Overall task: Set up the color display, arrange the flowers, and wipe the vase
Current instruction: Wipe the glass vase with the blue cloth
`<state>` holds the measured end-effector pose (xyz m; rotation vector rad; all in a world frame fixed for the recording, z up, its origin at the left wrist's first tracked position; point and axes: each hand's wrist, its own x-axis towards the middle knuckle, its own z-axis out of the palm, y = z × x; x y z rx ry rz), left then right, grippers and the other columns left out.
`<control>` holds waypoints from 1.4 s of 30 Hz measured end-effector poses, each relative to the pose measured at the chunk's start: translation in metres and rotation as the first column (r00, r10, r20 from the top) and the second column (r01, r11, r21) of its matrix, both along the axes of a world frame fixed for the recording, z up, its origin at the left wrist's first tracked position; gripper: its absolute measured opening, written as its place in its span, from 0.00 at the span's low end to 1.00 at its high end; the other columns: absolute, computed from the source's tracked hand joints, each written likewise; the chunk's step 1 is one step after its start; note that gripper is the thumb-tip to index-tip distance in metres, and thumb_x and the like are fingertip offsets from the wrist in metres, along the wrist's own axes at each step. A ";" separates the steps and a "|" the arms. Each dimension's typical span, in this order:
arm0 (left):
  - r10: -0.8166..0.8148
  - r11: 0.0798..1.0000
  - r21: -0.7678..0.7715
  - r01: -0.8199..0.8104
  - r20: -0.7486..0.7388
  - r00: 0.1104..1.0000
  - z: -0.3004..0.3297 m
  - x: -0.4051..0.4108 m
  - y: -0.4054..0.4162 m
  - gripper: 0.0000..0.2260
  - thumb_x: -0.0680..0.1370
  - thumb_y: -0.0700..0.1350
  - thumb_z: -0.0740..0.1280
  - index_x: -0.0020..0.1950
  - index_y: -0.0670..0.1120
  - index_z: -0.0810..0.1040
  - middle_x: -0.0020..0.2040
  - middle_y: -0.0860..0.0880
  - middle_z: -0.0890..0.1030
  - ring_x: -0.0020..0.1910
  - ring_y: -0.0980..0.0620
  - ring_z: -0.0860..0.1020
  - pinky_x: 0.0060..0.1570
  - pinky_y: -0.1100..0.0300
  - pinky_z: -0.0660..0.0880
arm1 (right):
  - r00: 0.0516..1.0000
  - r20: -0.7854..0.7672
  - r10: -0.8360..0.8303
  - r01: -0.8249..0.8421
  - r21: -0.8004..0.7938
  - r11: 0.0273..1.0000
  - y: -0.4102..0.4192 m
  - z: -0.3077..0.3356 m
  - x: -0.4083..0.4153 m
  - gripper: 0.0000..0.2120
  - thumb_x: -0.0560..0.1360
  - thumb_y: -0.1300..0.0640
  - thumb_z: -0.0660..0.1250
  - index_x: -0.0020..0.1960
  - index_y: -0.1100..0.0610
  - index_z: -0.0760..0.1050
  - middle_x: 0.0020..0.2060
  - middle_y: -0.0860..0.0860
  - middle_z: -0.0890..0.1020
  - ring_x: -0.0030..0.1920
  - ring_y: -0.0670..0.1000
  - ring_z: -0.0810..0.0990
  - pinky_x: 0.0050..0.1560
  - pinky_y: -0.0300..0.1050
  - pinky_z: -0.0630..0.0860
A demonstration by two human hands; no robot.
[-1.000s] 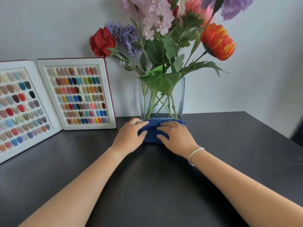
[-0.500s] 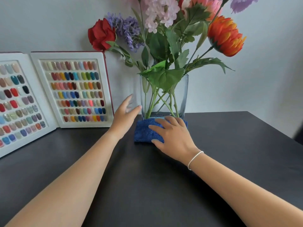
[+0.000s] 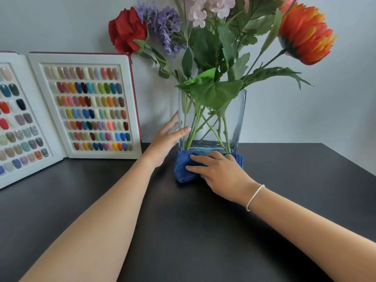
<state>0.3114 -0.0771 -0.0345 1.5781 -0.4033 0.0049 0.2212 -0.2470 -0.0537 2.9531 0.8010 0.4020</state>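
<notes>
Steadying of the vase (image 3: 212, 119) is now taken over by the left hand (image 3: 165, 139): a second ago both hands were pressed flat on the blue cloth (image 3: 184, 169) at the vase foot; half a second ago the left hand was lifted off and reaching; now its thumb is laid across the front glass and its fingers are placed round the left edge, a loose grip on the vase. How firmly the glass is held cannot be told.

The right hand (image 3: 218, 171) is kept on the cloth, fingers straight and spread, pressing it to the worktop (image 3: 183, 231); nothing is pinched. The cloth is folded and lies against the base of the vase, touching it.

The vase is seen upright at the back of the worktop, near the wall, with the flowers (image 3: 213, 47) standing in it, stems crossed inside the glass. The colour display (image 3: 85, 106) is stood open against the wall, to the left of the vase and apart from it.

Judgement: display and flowers appear done; the wiping step is in hand. With one hand bracing the glass, the cloth can be carried up the face without the top-heavy arrangement being tipped. The cloth is not yet raised onto the glass.
</notes>
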 end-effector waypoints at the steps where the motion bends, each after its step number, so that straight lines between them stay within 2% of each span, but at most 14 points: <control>1: -0.017 1.000 -0.005 0.017 -0.007 1.000 0.000 0.002 0.001 0.39 0.61 0.60 0.73 0.70 0.61 0.62 0.56 0.67 0.72 0.63 0.62 0.68 0.52 0.64 0.67 | 1.000 -0.009 -0.004 0.004 0.008 1.000 -0.001 0.000 0.001 0.22 0.79 0.56 0.54 0.70 0.40 0.59 0.73 0.42 0.61 0.66 0.53 0.63 0.56 0.51 0.65; 5: -0.043 0.999 -0.018 0.043 -0.010 0.999 -0.002 0.007 0.004 0.36 0.67 0.56 0.71 0.72 0.58 0.60 0.61 0.60 0.68 0.64 0.60 0.66 0.48 0.66 0.67 | 0.998 -0.048 -0.031 0.033 0.040 0.999 -0.006 -0.001 0.003 0.26 0.76 0.62 0.55 0.70 0.40 0.60 0.72 0.42 0.61 0.68 0.51 0.60 0.57 0.51 0.65; 11: -0.070 0.997 -0.024 0.069 -0.011 0.998 -0.002 0.009 0.006 0.32 0.69 0.53 0.70 0.71 0.59 0.62 0.72 0.52 0.66 0.69 0.55 0.65 0.63 0.55 0.63 | 0.995 -0.061 -0.078 0.082 0.062 0.995 -0.019 0.002 -0.001 0.29 0.73 0.67 0.55 0.68 0.42 0.63 0.71 0.42 0.65 0.67 0.51 0.61 0.56 0.52 0.67; 14: -0.077 0.997 -0.022 0.077 -0.007 0.997 -0.003 0.009 0.007 0.34 0.67 0.55 0.71 0.71 0.59 0.62 0.72 0.50 0.66 0.69 0.53 0.66 0.68 0.50 0.61 | 0.992 -0.057 -0.117 0.121 0.087 0.989 -0.032 0.002 -0.005 0.29 0.72 0.68 0.55 0.67 0.42 0.66 0.69 0.42 0.67 0.65 0.51 0.64 0.55 0.52 0.69; 17: -0.091 0.996 -0.016 0.091 -0.009 0.996 -0.003 0.010 0.007 0.36 0.66 0.56 0.71 0.71 0.59 0.62 0.72 0.50 0.67 0.69 0.52 0.67 0.70 0.47 0.61 | 0.986 -0.056 -0.154 0.159 0.090 0.983 -0.046 0.002 -0.010 0.29 0.72 0.68 0.55 0.66 0.42 0.67 0.68 0.41 0.69 0.61 0.51 0.66 0.55 0.51 0.71; 21: -0.100 0.995 -0.011 0.100 -0.011 0.995 -0.004 0.013 0.008 0.33 0.69 0.54 0.71 0.71 0.60 0.62 0.72 0.50 0.67 0.69 0.51 0.67 0.69 0.46 0.61 | 0.981 -0.049 -0.187 0.192 0.115 0.975 -0.064 0.002 -0.015 0.29 0.71 0.69 0.54 0.64 0.43 0.69 0.66 0.41 0.71 0.57 0.51 0.68 0.56 0.53 0.72; 25: -0.089 0.996 -0.015 0.089 -0.007 0.996 -0.004 0.012 0.007 0.32 0.70 0.54 0.70 0.71 0.60 0.61 0.73 0.51 0.65 0.67 0.54 0.67 0.65 0.52 0.63 | 0.974 -0.024 -0.224 0.225 0.156 0.962 -0.079 0.004 -0.021 0.27 0.70 0.70 0.55 0.61 0.45 0.73 0.63 0.42 0.75 0.53 0.52 0.70 0.53 0.53 0.73; 28: -0.078 0.996 -0.035 0.077 -0.013 0.997 -0.003 0.008 0.006 0.34 0.68 0.56 0.71 0.71 0.60 0.60 0.73 0.52 0.65 0.66 0.55 0.68 0.62 0.54 0.63 | 0.963 -0.044 -0.265 0.268 0.208 0.941 -0.088 0.005 -0.024 0.24 0.71 0.66 0.56 0.60 0.44 0.74 0.62 0.41 0.75 0.54 0.51 0.69 0.52 0.51 0.71; 30: -0.088 0.995 -0.042 0.087 -0.016 0.996 -0.002 0.006 0.005 0.36 0.65 0.58 0.71 0.71 0.61 0.60 0.72 0.52 0.66 0.68 0.52 0.67 0.63 0.52 0.62 | 0.957 -0.069 -0.283 0.291 0.229 0.929 -0.089 0.007 -0.025 0.19 0.72 0.57 0.59 0.58 0.40 0.73 0.61 0.37 0.74 0.59 0.50 0.67 0.54 0.51 0.65; 32: -0.092 0.995 -0.041 0.092 -0.013 0.996 -0.002 0.005 0.004 0.35 0.67 0.56 0.71 0.71 0.62 0.60 0.72 0.53 0.67 0.68 0.51 0.67 0.65 0.50 0.62 | 0.956 -0.090 -0.280 0.293 0.203 0.934 -0.087 0.009 -0.024 0.15 0.71 0.46 0.63 0.57 0.38 0.72 0.61 0.36 0.72 0.65 0.48 0.64 0.61 0.56 0.60; 34: -0.078 0.997 -0.022 0.078 0.011 0.997 -0.003 0.005 0.003 0.34 0.70 0.55 0.71 0.72 0.62 0.59 0.70 0.56 0.67 0.69 0.52 0.66 0.64 0.51 0.62 | 0.956 -0.150 -0.251 0.279 0.215 0.936 -0.086 0.010 -0.024 0.16 0.70 0.41 0.64 0.57 0.39 0.71 0.61 0.39 0.71 0.65 0.48 0.67 0.65 0.59 0.60; 38: 0.000 1.000 -0.024 0.001 0.071 0.998 0.005 0.004 -0.008 0.43 0.65 0.59 0.71 0.74 0.60 0.50 0.74 0.51 0.61 0.72 0.51 0.61 0.67 0.49 0.60 | 0.966 -0.163 -0.198 0.243 0.326 0.914 -0.085 0.011 -0.025 0.15 0.71 0.48 0.66 0.58 0.44 0.72 0.60 0.44 0.72 0.57 0.50 0.74 0.62 0.55 0.67; 40: 0.025 0.999 -0.050 -0.021 0.089 0.996 0.011 0.006 -0.014 0.45 0.63 0.61 0.71 0.74 0.58 0.52 0.74 0.49 0.63 0.72 0.51 0.62 0.69 0.49 0.59 | 0.970 -0.149 -0.192 0.230 0.312 0.922 -0.085 0.011 -0.024 0.15 0.72 0.52 0.66 0.59 0.45 0.73 0.61 0.46 0.72 0.58 0.52 0.74 0.61 0.56 0.68; 42: 0.048 0.998 -0.043 -0.044 0.107 0.993 0.012 0.010 -0.018 0.43 0.62 0.62 0.71 0.73 0.54 0.58 0.70 0.51 0.70 0.69 0.52 0.66 0.66 0.55 0.62 | 0.973 -0.140 -0.182 0.217 0.306 0.927 -0.086 0.010 -0.024 0.15 0.73 0.55 0.64 0.59 0.45 0.73 0.61 0.46 0.73 0.58 0.53 0.74 0.61 0.55 0.69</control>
